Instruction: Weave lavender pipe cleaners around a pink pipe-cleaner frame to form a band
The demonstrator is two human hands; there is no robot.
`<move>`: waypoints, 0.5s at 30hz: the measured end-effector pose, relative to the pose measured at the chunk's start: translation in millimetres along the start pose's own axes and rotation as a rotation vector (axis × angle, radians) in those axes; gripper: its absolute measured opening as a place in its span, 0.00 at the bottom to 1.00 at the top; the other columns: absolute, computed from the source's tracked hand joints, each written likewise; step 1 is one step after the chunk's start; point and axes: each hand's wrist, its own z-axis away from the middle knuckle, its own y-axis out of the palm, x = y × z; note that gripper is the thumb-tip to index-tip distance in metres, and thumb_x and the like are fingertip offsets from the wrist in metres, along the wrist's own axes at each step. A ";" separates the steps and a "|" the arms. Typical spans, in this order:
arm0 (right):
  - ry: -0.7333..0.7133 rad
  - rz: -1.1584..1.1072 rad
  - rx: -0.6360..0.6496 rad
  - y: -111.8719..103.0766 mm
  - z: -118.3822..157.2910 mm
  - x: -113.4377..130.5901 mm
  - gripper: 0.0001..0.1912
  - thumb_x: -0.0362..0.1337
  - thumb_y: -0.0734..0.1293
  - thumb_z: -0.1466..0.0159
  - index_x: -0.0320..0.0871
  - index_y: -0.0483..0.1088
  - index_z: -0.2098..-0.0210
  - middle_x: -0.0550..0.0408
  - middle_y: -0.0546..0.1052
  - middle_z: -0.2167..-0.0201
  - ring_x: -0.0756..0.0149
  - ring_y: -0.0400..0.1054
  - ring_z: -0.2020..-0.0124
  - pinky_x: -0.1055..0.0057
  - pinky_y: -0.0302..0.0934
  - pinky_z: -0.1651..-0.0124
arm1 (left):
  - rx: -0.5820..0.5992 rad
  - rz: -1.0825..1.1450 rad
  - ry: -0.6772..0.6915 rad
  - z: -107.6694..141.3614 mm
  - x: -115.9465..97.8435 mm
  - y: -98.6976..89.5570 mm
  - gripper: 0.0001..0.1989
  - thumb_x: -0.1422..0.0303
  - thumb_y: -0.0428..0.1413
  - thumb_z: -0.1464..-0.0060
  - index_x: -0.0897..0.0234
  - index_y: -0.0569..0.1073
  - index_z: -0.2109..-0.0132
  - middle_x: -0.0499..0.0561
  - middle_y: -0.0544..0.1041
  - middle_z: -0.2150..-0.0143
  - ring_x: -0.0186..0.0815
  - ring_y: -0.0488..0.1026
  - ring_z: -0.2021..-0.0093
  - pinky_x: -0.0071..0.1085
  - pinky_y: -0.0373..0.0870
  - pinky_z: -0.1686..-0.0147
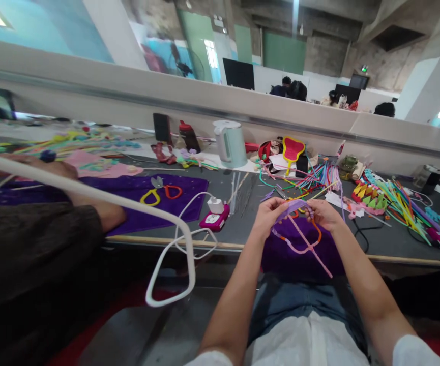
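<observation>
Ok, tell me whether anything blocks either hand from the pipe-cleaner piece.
Nothing visible does. The left hand and the right hand both hold the pipe-cleaner piece directly, above the purple cloth. The hands themselves hide part of it.

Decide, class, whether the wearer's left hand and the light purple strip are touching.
Touching. The head view shows it: the left hand grips one end of the light purple strip, with no gap between them.

No legible text, blurred label [212, 218] on magenta block [222, 219]
</observation>
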 end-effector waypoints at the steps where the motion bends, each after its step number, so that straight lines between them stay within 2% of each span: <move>1: 0.004 -0.045 -0.008 -1.3 2.4 -0.2 0.13 0.42 0.74 0.49 0.39 0.71 0.73 0.61 0.70 0.80 0.75 0.64 0.78 0.78 0.58 0.76 | 0.009 -0.010 0.012 -0.1 -3.0 3.6 0.13 0.61 0.66 0.59 0.64 0.75 0.71 0.47 0.72 0.80 0.29 0.67 0.82 0.24 0.62 0.82; 6: -0.026 -0.210 0.034 -9.7 12.3 -2.9 0.09 0.34 0.73 0.48 0.38 0.70 0.71 0.60 0.70 0.77 0.78 0.61 0.78 0.80 0.57 0.77 | 0.043 -0.036 0.047 -0.2 -11.9 16.7 0.13 0.61 0.67 0.60 0.65 0.75 0.70 0.48 0.73 0.80 0.29 0.67 0.82 0.24 0.62 0.82; 12: 0.032 -0.377 0.140 -19.0 15.1 -9.2 0.07 0.31 0.72 0.47 0.39 0.68 0.74 0.60 0.68 0.79 0.79 0.59 0.80 0.81 0.59 0.77 | 0.180 -0.082 0.011 -7.2 -10.8 22.7 0.15 0.60 0.65 0.57 0.67 0.73 0.68 0.47 0.74 0.77 0.27 0.68 0.80 0.22 0.63 0.81; 14: 0.014 -0.347 0.109 -21.7 11.8 -9.3 0.07 0.33 0.72 0.47 0.39 0.69 0.73 0.59 0.70 0.79 0.77 0.62 0.78 0.79 0.62 0.75 | 0.222 -0.053 -0.031 -14.9 -8.1 21.3 0.15 0.61 0.65 0.56 0.68 0.72 0.67 0.47 0.74 0.77 0.27 0.68 0.80 0.21 0.64 0.81; 15: -0.032 -0.314 0.041 -24.2 10.1 -9.6 0.08 0.34 0.72 0.47 0.39 0.70 0.71 0.58 0.71 0.77 0.75 0.65 0.77 0.78 0.64 0.73 | 0.225 -0.016 -0.052 -19.9 -5.0 19.9 0.15 0.61 0.65 0.56 0.68 0.72 0.67 0.47 0.74 0.77 0.27 0.69 0.81 0.22 0.64 0.81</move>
